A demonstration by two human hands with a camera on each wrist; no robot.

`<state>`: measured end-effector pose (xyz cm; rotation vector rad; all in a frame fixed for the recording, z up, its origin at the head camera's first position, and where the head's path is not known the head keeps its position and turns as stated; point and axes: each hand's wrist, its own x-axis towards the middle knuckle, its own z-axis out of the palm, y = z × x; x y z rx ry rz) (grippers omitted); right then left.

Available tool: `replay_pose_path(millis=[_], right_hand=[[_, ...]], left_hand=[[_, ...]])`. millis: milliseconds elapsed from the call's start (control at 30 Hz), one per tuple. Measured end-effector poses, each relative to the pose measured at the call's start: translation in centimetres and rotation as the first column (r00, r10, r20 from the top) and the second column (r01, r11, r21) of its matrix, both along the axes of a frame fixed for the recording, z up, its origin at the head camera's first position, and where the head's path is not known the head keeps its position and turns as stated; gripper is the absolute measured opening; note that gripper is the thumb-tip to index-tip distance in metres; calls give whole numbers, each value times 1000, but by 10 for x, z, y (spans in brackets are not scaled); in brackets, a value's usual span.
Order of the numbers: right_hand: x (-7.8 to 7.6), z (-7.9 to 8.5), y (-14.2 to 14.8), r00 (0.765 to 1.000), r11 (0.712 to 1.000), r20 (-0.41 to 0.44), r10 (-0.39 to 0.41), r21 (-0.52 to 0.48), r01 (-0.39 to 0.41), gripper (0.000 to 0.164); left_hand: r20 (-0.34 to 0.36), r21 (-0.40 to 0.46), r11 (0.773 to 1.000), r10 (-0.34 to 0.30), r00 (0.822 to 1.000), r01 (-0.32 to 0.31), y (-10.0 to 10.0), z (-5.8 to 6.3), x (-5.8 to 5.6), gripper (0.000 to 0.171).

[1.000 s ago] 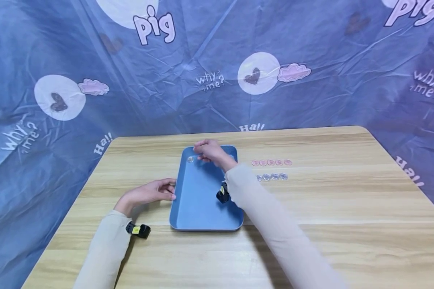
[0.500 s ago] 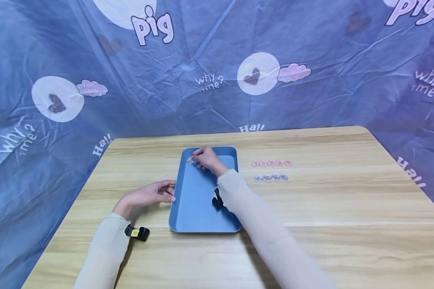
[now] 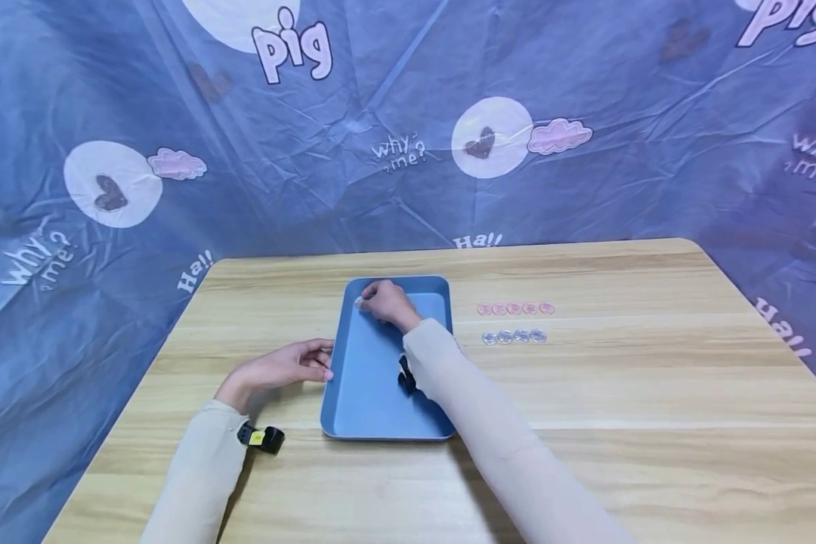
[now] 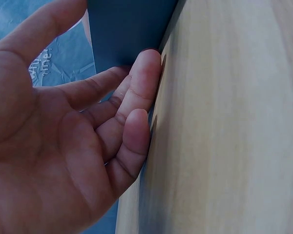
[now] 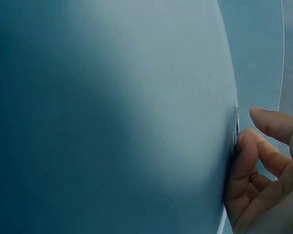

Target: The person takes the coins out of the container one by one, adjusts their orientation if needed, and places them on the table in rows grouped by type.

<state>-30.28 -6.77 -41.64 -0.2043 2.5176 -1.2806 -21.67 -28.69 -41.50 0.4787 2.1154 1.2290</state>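
Observation:
A blue rectangular tray (image 3: pixel 381 393) lies on the wooden table. Inside its far left corner is a silvery coin-like disc (image 3: pixel 359 303), partly hidden by my right hand (image 3: pixel 389 302). In the right wrist view, that disc (image 5: pixel 237 119) lies thin and flat against the tray floor. The thumb and a bent finger reach its near edge, while another finger stays raised above it; no firm pinch shows. My left hand (image 3: pixel 287 366) is at the tray's left side. Its relaxed fingers (image 4: pixel 144 78) rest against the outer wall by the table surface, as the left wrist view shows.
Right of the tray, a row of several pink discs (image 3: pixel 514 309) lies behind a row of several silvery discs (image 3: pixel 514 336). A blue printed cloth (image 3: pixel 408 204) hangs behind the table (image 3: pixel 619 393). Each sleeve carries a small black camera (image 3: pixel 265 438).
My right hand has come down and slightly toward me inside the tray, onto the silvery disc, covering part of it. My left hand keeps its place at the tray's side.

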Motion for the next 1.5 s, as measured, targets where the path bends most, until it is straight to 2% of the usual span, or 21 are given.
replay_pose_path(millis=[167, 300, 467, 767, 1167, 1333, 1500], right_hand=[[-1, 1, 1, 999, 993, -17, 41, 110, -39, 31], [0, 1, 2, 998, 984, -36, 57, 169, -50, 27], [1, 1, 2, 995, 980, -78, 58, 193, -42, 19], [0, 2, 0, 991, 968, -97, 92, 241, -67, 17], [-1, 7, 1, 989, 969, -88, 120, 226, -97, 17], [0, 7, -1, 984, 969, -113, 139, 221, -111, 13], [1, 4, -3, 985, 971, -88, 151, 199, -131, 11]], left_hand=[[6, 2, 1000, 2, 1000, -2, 2, 0, 0, 74], [20, 5, 1000, 1, 1000, -1, 3, 0, 2, 75], [9, 8, 1000, -1, 1000, 0, 4, 1, 2, 74], [15, 4, 1000, -1, 1000, 1, 3, 1, 1, 75], [-2, 8, 1000, -2, 1000, 2, 2, 3, -1, 74], [2, 13, 1000, -1, 1000, 1, 2, 3, -1, 73], [5, 6, 1000, -3, 1000, 3, 0, 2, 0, 74]])
